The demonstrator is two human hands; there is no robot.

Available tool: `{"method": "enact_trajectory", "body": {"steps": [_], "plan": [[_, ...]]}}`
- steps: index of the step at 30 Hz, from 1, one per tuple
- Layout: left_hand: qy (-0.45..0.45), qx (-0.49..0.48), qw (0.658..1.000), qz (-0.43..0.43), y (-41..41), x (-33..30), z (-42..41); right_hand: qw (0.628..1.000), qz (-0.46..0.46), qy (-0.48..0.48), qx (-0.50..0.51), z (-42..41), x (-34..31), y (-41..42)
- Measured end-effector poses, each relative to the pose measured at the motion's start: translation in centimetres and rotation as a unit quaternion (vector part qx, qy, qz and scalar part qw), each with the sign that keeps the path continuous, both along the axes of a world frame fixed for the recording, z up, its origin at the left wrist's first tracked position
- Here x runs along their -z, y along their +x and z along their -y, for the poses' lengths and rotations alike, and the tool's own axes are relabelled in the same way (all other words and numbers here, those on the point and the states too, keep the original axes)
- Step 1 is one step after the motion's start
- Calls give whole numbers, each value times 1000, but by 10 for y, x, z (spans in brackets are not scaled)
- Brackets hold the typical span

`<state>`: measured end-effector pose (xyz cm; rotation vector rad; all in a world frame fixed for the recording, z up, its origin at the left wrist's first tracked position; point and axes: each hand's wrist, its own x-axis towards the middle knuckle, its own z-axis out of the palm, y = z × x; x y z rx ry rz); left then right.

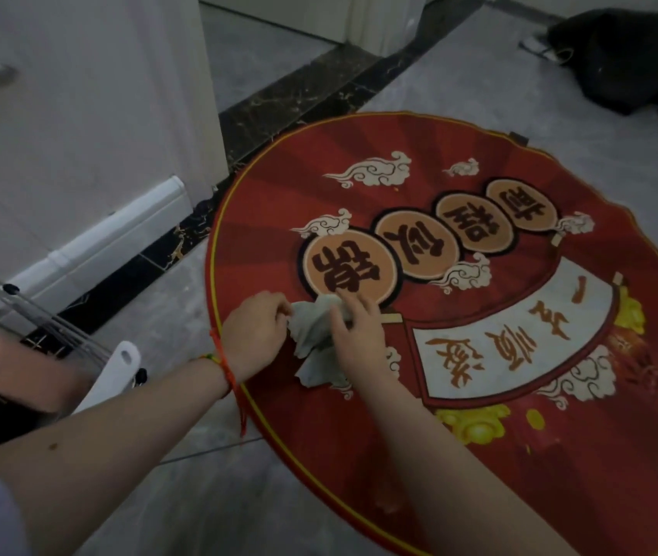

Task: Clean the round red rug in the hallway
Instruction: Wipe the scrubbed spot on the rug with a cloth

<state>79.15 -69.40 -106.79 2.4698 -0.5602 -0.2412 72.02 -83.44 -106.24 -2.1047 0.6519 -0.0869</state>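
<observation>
Both bare forearms are seen closest to the lens, reaching down and forward to the floor. A red and multicoloured cord bracelet is worn at the left wrist.

The round red printed rug lies flat on the grey marble-look floor tiles, its left edge just beside a black veined border strip and a white wall corner. On the rug's left part, just below the nearest orange printed disc, a crumpled pale grey-green cloth is held. The left hand grips one bunched end with curled fingers; the right hand pinches the other end, fingers bent over the fabric. Neither hand is released.

The step in hand is judged to be gathering or folding the cloth before wiping. It would be done well if the cloth were folded into a flat pad, a clean face turned down, and strokes run in one direction from the centre toward the rim, the rug being steadied by the free hand so that it is not dragged across the smooth tiles.

Containers: a black bag is slumped on the floor beyond the rug's far edge, well apart from the hands; its contents cannot be seen. At the left edge a metal wire rack with a white plastic end piece is noted; nothing can be made out in it.
</observation>
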Motion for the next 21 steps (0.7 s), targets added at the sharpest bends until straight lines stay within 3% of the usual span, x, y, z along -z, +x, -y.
{"method": "enact_trajectory", "body": {"steps": [4,8,15,21], "plan": [[73,28,996,52,11,26,1,985,-39,-144,-81,-11,26,9],[94,49,993,59,17,45,-1,975,-86,-175,-105,-18,43,8],[61,57,993,78,18,66,-4,955,-67,-280,-75,-32,58,13],[35,45,994,93,14,78,-6,957,-38,-283,-44,-39,72,12]]}}
